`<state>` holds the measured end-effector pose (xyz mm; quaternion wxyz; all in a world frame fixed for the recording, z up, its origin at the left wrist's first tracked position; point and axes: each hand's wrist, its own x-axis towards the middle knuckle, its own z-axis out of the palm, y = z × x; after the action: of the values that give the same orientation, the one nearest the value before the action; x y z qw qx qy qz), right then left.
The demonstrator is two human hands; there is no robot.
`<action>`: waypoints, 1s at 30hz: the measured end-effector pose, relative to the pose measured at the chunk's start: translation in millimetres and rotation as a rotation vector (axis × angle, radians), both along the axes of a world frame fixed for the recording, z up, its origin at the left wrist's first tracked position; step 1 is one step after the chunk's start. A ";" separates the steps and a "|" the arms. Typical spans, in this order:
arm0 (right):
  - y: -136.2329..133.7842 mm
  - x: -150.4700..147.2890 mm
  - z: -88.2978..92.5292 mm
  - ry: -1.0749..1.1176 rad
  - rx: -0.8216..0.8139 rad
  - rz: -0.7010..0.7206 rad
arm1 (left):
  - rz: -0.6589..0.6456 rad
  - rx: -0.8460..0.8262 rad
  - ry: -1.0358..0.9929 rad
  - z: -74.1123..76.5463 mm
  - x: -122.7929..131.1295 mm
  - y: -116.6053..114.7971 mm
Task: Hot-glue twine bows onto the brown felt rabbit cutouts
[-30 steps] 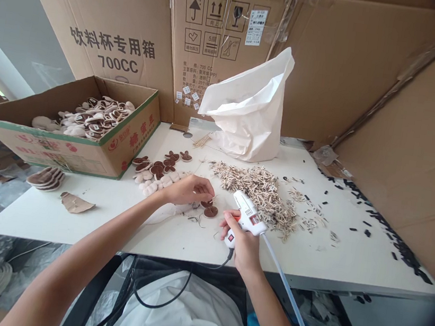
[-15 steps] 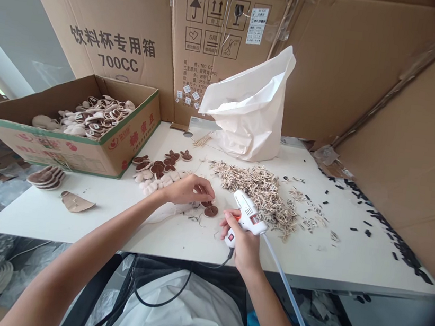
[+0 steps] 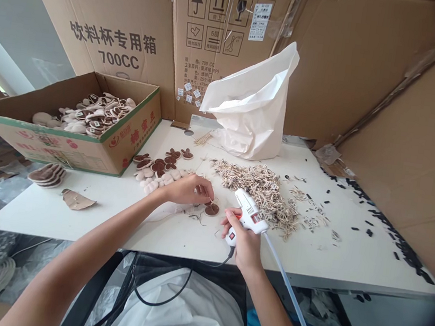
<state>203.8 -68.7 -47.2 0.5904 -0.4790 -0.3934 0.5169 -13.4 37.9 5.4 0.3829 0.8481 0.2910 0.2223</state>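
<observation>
My left hand (image 3: 188,189) hovers over the white table, its thumb and fingers pinching a small thin piece whose exact form is too small to tell. Just beyond its fingertips lie two small brown rounded pieces (image 3: 212,210). My right hand (image 3: 242,236) grips a white hot glue gun (image 3: 249,213) by its handle, and a long clear glue stick (image 3: 285,284) trails from the back. The gun's nozzle points left, close to the brown pieces. Cream and brown shapes (image 3: 155,170) are laid out left of my left hand.
A cardboard box (image 3: 63,145) of cream-and-brown shapes stands at the table's left. Behind are a white paper bag (image 3: 251,114) and a heap of pale twig-like pieces (image 3: 256,188). Black scraps (image 3: 388,233) lie on the right, with stacked brown pieces (image 3: 46,174) near the left edge.
My left fingers have closed slightly on the small piece, and the brown pieces have not visibly moved. The whole view has shifted slightly as my head moved.
</observation>
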 end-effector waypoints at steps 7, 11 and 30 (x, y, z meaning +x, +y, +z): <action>0.1 0.1 -0.5 -0.005 -0.004 -0.001 | -0.015 0.048 0.017 0.8 -1.2 0.9; 0.3 0.1 -1.4 -0.009 -0.007 -0.002 | -0.018 0.060 0.011 -0.7 -2.7 3.1; 0.4 0.4 -1.2 -0.016 0.008 0.009 | -0.034 0.074 0.049 1.7 -2.0 -0.2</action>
<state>204.2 -68.3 -48.4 0.5867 -0.4789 -0.4025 0.5143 -15.4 37.7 7.2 0.3476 0.8717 0.2774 0.2058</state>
